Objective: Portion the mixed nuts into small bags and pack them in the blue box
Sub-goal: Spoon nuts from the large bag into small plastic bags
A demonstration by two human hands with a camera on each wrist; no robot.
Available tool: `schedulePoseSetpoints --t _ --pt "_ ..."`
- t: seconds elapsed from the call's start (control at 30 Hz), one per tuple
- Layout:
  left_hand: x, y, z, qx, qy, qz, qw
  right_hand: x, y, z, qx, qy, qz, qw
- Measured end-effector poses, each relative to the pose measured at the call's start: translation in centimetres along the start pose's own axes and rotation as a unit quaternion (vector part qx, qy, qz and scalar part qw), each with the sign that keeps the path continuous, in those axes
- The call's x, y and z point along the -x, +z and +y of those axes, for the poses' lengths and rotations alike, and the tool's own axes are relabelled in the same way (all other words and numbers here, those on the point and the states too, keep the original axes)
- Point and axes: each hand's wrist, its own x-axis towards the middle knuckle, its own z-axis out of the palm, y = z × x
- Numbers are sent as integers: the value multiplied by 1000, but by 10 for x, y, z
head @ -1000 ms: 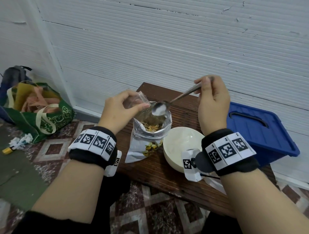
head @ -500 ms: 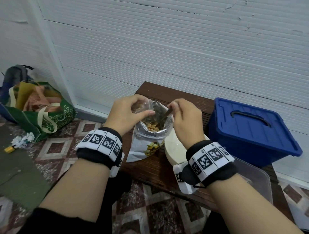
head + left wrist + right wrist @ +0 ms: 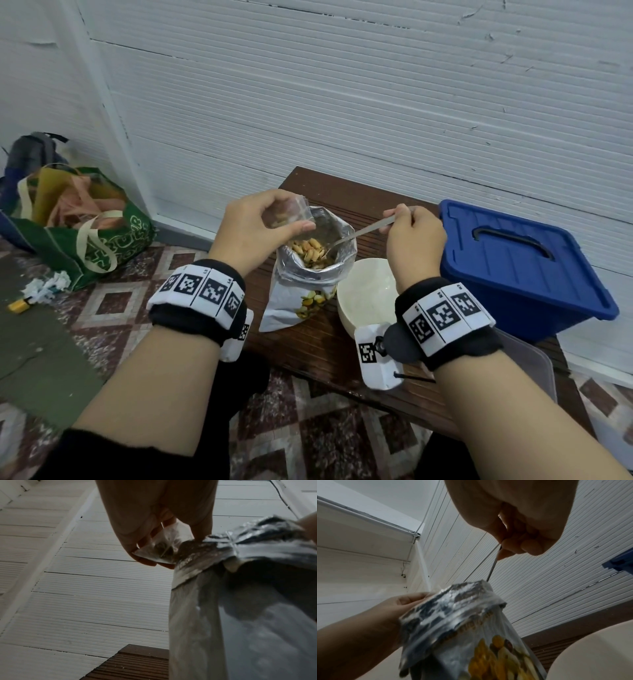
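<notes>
- Left fingers (image 3: 147, 543) curled round a small clear bag (image 3: 289, 219), pinching it just above the left rim of the nut pouch (image 3: 310, 274); a few nuts inside it in the left wrist view.
- Right fingers (image 3: 520, 545) closed on the handle of a spoon (image 3: 363, 231), held over the pouch's right side.
- Spoon slanting down to the left, bowl inside the pouch mouth among the nuts (image 3: 308, 251).
- Pouch upright on the worktop (image 3: 342, 346), foil top rolled open, printed nuts on its front.
- White bowl (image 3: 366, 294) just right of the pouch, touching or nearly so; cannot tell which.
- Blue box (image 3: 520, 270) at the right end of the worktop, lid on, dark handle on top, near the right hand (image 3: 414, 240).
- Left hand (image 3: 253, 229) and right hand each with a black wristband carrying square markers.
- On the floor at left, well apart: green tote (image 3: 85, 226), grey backpack (image 3: 32, 150), crumpled paper (image 3: 48, 284).
</notes>
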Motion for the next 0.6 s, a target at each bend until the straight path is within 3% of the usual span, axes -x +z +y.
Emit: schedulePoseSetpoints --t 0.3,0.6 --pt "5 -7 7 37 -21 14 999 -19 -22 -10 -45 46 42 997" --pt "4 -3 12 33 -12 -38 999 -27 -25 -26 -30 2 54 998"
